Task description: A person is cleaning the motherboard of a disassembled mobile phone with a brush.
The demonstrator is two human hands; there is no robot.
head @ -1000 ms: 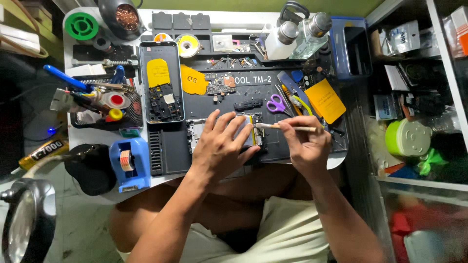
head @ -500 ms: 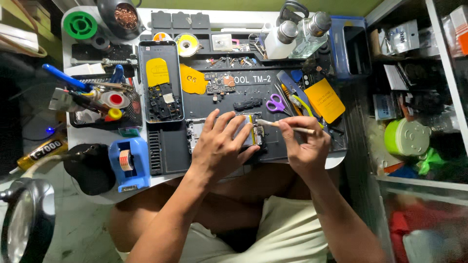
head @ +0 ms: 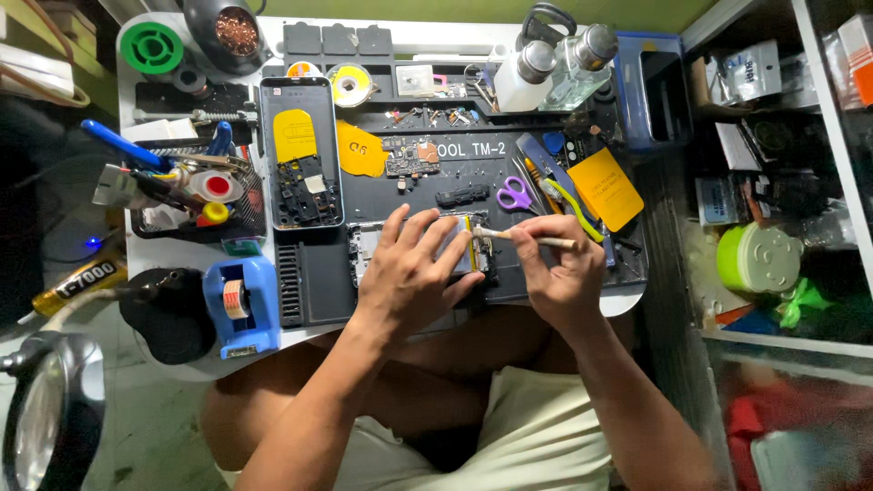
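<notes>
On the dark mat [head: 318,291], left hand [head: 414,273] pressing opened phone [head: 364,250], right hand [head: 559,273] gripping brush [head: 527,238], yellow rectangular label [head: 607,188] beside.

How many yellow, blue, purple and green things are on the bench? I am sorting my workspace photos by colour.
Yellow: 3, namely yellow card, yellow film on the open phone, yellow tab on the mat
Blue: 2, namely blue tape dispenser, blue bin
Purple: 1, the purple-handled scissors
Green: 1, the green spool
Total: 7
</notes>
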